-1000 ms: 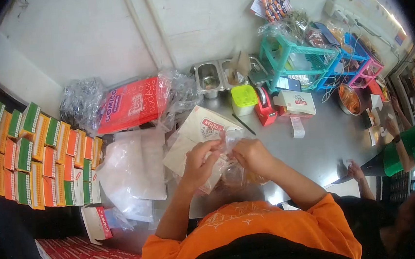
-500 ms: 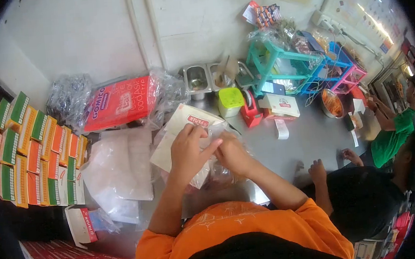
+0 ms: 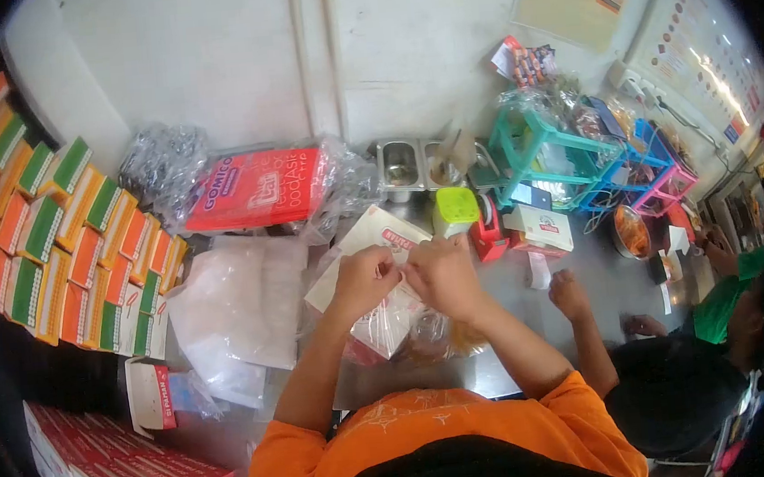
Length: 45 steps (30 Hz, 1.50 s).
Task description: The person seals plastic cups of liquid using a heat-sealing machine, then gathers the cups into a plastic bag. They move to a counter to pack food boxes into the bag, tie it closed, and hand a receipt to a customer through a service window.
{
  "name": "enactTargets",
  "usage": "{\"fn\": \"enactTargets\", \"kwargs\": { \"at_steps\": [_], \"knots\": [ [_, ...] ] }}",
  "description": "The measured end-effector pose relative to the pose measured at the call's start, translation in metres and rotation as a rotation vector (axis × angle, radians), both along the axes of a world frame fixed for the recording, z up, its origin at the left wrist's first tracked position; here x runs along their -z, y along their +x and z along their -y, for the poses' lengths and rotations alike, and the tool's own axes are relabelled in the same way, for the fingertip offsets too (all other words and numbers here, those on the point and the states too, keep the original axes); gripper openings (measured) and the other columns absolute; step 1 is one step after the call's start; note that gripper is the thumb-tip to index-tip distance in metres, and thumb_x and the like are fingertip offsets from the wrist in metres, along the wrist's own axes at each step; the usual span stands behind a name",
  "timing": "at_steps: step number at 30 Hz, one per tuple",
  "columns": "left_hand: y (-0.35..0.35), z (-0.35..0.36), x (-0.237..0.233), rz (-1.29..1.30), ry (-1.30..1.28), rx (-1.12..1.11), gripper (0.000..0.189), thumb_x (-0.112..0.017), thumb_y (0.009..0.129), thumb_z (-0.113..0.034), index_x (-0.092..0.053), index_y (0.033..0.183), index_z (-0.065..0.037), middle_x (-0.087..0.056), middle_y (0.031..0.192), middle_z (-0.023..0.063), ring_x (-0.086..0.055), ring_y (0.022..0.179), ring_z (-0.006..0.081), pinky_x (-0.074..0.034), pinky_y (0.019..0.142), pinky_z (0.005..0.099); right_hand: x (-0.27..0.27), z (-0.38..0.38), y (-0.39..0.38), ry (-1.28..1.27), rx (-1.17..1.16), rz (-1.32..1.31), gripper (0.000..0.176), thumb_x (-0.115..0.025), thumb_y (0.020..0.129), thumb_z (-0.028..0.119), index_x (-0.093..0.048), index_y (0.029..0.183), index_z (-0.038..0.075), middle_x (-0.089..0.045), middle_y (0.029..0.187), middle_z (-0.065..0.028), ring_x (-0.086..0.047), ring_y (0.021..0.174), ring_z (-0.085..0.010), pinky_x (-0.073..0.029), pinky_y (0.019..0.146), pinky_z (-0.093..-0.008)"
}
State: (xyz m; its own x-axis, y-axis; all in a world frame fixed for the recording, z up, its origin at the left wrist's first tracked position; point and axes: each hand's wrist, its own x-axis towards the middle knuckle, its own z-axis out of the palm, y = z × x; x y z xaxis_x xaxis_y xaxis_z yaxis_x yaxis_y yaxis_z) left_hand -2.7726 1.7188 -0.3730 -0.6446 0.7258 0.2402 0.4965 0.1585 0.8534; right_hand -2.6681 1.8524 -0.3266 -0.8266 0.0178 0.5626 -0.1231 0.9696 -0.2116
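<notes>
A white cardboard box (image 3: 382, 330) with a red label lies on the counter in front of me, with clear plastic bag film (image 3: 429, 329) around and beside it. My left hand (image 3: 367, 280) is above the box, its fingertips pinched together on the bag. Close against it, my right hand (image 3: 446, 276) is also closed, thumb and fingers pinching the same plastic. The exact piece between the fingertips is small and partly hidden. Some orange-brown contents show blurred through the plastic below my right hand.
Red plastic packs (image 3: 257, 190) and metal trays (image 3: 400, 165) stand along the wall. A green-lidded tub (image 3: 456, 210), red tape dispenser (image 3: 489, 230) and teal rack (image 3: 541, 150) are to the right. Folded boxes (image 3: 69, 254) are stacked left. A co-worker's hand (image 3: 569, 295) is at right.
The view has shifted, so the scene sits further right and lower. My hands have drawn together, and my right hand has turned with its fingers pinched beside the left. The co-worker's hand has risen towards the paper strip.
</notes>
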Motion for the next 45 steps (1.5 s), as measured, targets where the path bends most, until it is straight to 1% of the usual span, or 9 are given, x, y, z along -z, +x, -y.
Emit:
{"fn": "enactTargets", "kwargs": {
  "at_steps": [3,5,8,16,19,32,37,40,45],
  "knots": [
    [-0.002,0.014,0.002,-0.321,-0.028,-0.086,0.025,-0.069,0.072,-0.024,-0.056,0.078,-0.004,-0.057,0.069,0.0109,-0.057,0.065,0.0269,-0.044,0.060,0.0379,0.022,-0.013,-0.007,-0.504,-0.090,0.131,0.020,-0.060,0.083,0.019,-0.055,0.069,0.006,-0.057,0.066,-0.0044,-0.053,0.059,-0.0200,-0.036,0.065,-0.0350],
    [0.009,0.039,-0.007,-0.333,-0.203,-0.193,0.027,-0.070,0.072,-0.026,-0.056,0.079,-0.005,-0.057,0.074,0.0110,-0.057,0.071,0.0298,-0.044,0.063,0.0402,0.028,-0.014,-0.007,-1.279,-0.096,0.266,0.020,-0.056,0.090,0.020,-0.056,0.075,0.006,-0.051,0.068,0.0023,-0.043,0.065,-0.0074,-0.032,0.062,-0.0203],
    [0.020,0.057,-0.004,-0.235,-0.210,-0.185,0.022,-0.066,0.076,-0.022,-0.056,0.082,-0.003,-0.058,0.079,0.0119,-0.057,0.075,0.0312,-0.043,0.066,0.0412,0.019,-0.013,-0.009,-1.567,-0.159,0.256,0.019,-0.054,0.091,0.019,-0.057,0.078,0.006,-0.051,0.074,0.0062,-0.043,0.070,-0.0031,-0.033,0.063,-0.0199],
    [0.001,0.027,-0.029,-0.252,0.140,-0.119,0.013,-0.061,0.080,-0.013,-0.060,0.085,-0.001,-0.057,0.083,0.0143,-0.055,0.083,0.0302,-0.043,0.075,0.0373,0.009,-0.020,-0.013,-1.500,-0.289,0.272,0.015,-0.054,0.092,0.016,-0.057,0.083,0.005,-0.055,0.077,0.0060,-0.045,0.069,-0.0013,-0.037,0.064,-0.0181],
    [0.001,0.012,-0.031,0.085,0.224,0.099,0.015,-0.062,0.079,-0.013,-0.059,0.087,0.000,-0.058,0.089,0.0147,-0.054,0.088,0.0298,-0.042,0.080,0.0367,0.007,-0.028,-0.006,-1.479,-0.269,0.226,0.013,-0.054,0.092,0.015,-0.057,0.083,0.005,-0.054,0.076,0.0061,-0.045,0.070,-0.0013,-0.036,0.065,-0.0180],
    [-0.025,0.060,-0.027,-0.328,-0.264,-0.186,0.018,-0.061,0.072,-0.007,-0.056,0.088,-0.001,-0.054,0.083,0.0132,-0.056,0.082,0.0297,-0.043,0.074,0.0358,0.022,-0.024,0.012,-1.525,-0.231,0.228,0.006,-0.058,0.089,0.011,-0.056,0.090,0.006,-0.055,0.084,0.0047,-0.048,0.080,-0.0038,-0.038,0.072,-0.0193],
    [0.008,0.027,-0.032,0.655,0.134,0.228,0.015,-0.060,0.082,-0.013,-0.058,0.093,-0.003,-0.056,0.090,0.0035,-0.055,0.086,0.0134,-0.041,0.076,0.0257,0.019,-0.028,0.010,-1.663,-0.201,0.230,0.008,-0.057,0.089,0.010,-0.055,0.095,0.005,-0.057,0.089,0.0022,-0.051,0.082,-0.0051,-0.040,0.074,-0.0205],
    [0.020,-0.003,-0.035,0.937,0.288,0.113,0.020,-0.059,0.086,-0.014,-0.056,0.101,-0.001,-0.056,0.092,0.0026,-0.053,0.086,0.0112,-0.041,0.077,0.0237,0.021,-0.027,0.007,-1.760,-0.211,0.178,0.010,-0.055,0.090,0.009,-0.055,0.098,0.003,-0.059,0.090,0.0005,-0.053,0.083,-0.0059,-0.041,0.075,-0.0209],
    [0.024,-0.019,-0.026,0.620,0.305,0.061,0.020,-0.057,0.087,-0.009,-0.054,0.105,-0.001,-0.056,0.099,0.0053,-0.054,0.090,0.0122,-0.042,0.081,0.0250,0.022,-0.025,0.007,-1.785,-0.199,0.088,0.013,-0.053,0.090,0.008,-0.055,0.102,0.002,-0.061,0.094,-0.0009,-0.055,0.086,-0.0065,-0.042,0.077,-0.0214]
  ]
}}
